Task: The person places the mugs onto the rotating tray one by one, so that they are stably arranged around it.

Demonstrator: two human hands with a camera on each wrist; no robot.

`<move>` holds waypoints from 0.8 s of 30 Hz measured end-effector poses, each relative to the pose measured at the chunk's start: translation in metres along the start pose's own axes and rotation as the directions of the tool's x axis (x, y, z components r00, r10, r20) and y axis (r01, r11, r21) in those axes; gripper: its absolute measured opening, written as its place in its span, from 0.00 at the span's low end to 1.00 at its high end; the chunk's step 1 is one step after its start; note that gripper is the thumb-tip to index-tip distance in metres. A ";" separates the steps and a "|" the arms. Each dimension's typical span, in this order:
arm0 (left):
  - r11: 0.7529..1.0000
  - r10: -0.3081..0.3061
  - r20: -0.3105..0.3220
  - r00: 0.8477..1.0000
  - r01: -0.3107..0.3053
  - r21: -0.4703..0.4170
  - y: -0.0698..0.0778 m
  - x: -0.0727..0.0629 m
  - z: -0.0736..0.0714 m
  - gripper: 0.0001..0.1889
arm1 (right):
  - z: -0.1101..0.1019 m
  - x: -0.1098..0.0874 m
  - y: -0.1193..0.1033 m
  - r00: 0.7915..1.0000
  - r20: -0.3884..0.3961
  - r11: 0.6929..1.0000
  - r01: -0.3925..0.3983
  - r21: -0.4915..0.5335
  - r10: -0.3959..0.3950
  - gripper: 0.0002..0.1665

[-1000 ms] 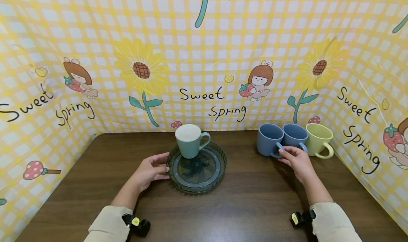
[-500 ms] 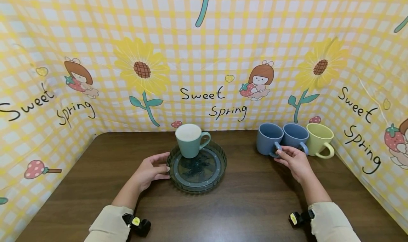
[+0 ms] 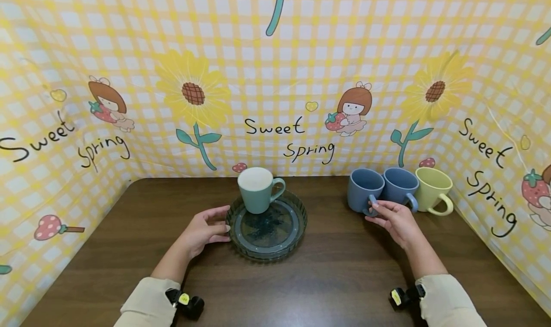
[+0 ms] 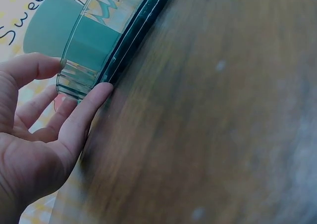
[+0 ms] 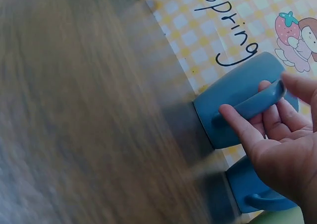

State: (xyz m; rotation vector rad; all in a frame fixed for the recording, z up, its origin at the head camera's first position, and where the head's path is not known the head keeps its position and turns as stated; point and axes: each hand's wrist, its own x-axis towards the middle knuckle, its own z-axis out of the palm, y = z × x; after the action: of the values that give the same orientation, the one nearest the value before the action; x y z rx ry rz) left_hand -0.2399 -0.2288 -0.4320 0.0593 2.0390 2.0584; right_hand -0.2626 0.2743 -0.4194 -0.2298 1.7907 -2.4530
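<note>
A teal mug with a white top stands upright toward the back of a round, dark see-through tray with a ribbed wall. My left hand rests against the tray's left side, its fingertips at the wall and rim. In the left wrist view one fingertip meets the clear rim and another the tray's dark base. On the right, my right hand pinches the handle of the left blue mug between thumb and fingers. That mug stands upright at the table's back, its handle facing forward.
A second blue mug and a yellow-green mug stand in a row to the right of the held one, close together. Checked cloth walls in the back and sides of the brown wooden table.
The held blue mug's handle has swung a little to the left, and my right hand has moved left with it. My left hand and the tray stay in place.
</note>
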 end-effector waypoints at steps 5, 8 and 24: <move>1.000 -0.002 -0.001 1.000 0.002 0.001 0.001 0.001 -0.001 0.34 | 0.001 0.001 0.001 0.999 0.036 1.000 0.027 0.014 -0.027 0.15; 1.000 -0.003 -0.005 1.000 0.003 -0.001 0.000 0.001 -0.001 0.34 | 0.002 0.001 0.002 0.998 0.048 0.999 0.040 0.024 -0.041 0.16; 1.000 -0.001 -0.004 1.000 0.001 -0.006 0.000 0.001 0.000 0.34 | 0.009 -0.006 -0.001 0.999 0.031 0.999 0.027 0.038 -0.028 0.15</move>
State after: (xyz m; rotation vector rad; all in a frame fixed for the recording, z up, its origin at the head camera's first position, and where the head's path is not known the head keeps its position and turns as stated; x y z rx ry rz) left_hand -0.2404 -0.2287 -0.4324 0.0535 2.0348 2.0649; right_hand -0.2552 0.2674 -0.4164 -0.2908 1.7389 -2.4846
